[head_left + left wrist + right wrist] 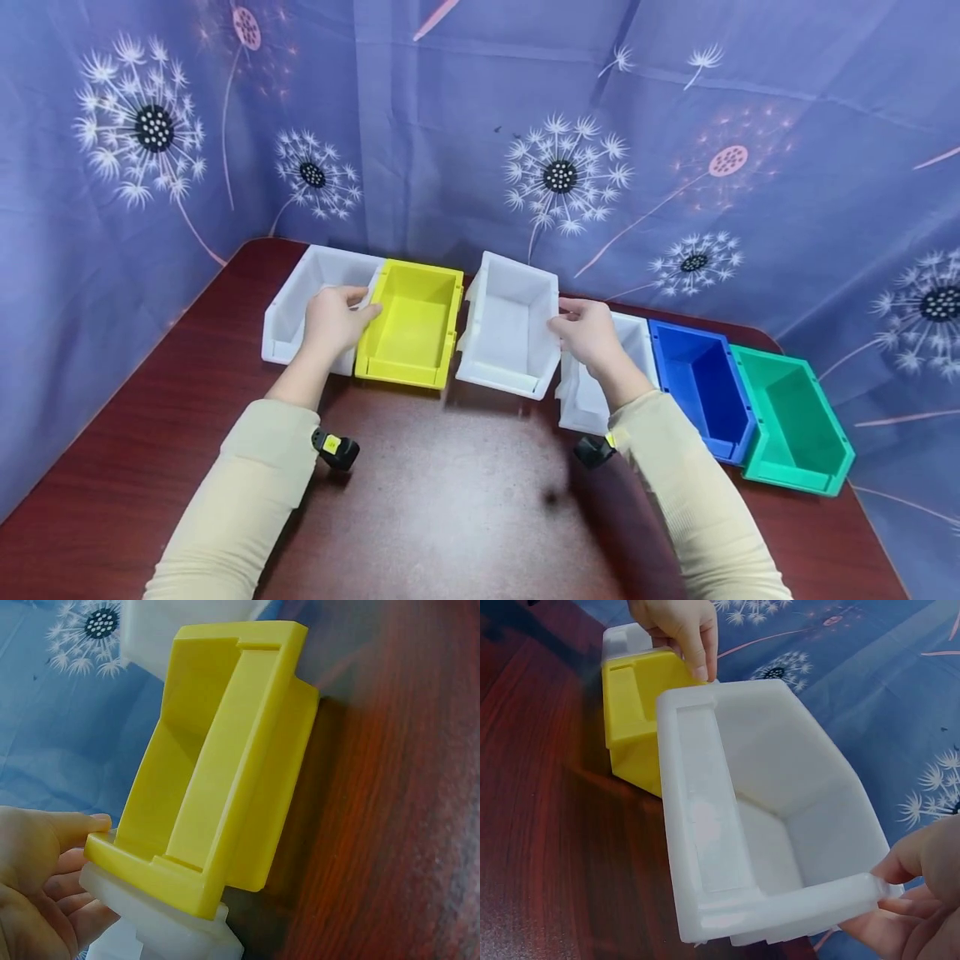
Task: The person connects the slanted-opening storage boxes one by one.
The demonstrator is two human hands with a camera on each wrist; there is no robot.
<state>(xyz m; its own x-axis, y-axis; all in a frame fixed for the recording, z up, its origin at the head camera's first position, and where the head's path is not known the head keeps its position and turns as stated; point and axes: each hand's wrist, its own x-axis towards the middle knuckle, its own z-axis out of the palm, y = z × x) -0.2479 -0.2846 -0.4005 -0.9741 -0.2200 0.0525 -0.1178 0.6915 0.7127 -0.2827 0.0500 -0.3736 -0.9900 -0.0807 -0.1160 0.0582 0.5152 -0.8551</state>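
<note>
The right grip (588,335) pinches, thumb against fingers, the right rim of a glossy white bin (508,327), open-topped and low-fronted, tilted between a yellow bin (408,329) and a second white bin (581,400). The left grip (333,321) pinches the yellow bin's left edge. Narrow gap leftward; patterned cloth (450,167) near behind; surface (450,483) extends widely in front.

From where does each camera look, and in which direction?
Head: on the head, facing forward and down to the table; sleeves, left fingers and right fingers show.
Left wrist: on that wrist, toward the yellow bin; left fingers show.
Right wrist: on that wrist, toward the held white bin; left and right fingers show.
Both wrist views share the yellow bin.
</note>
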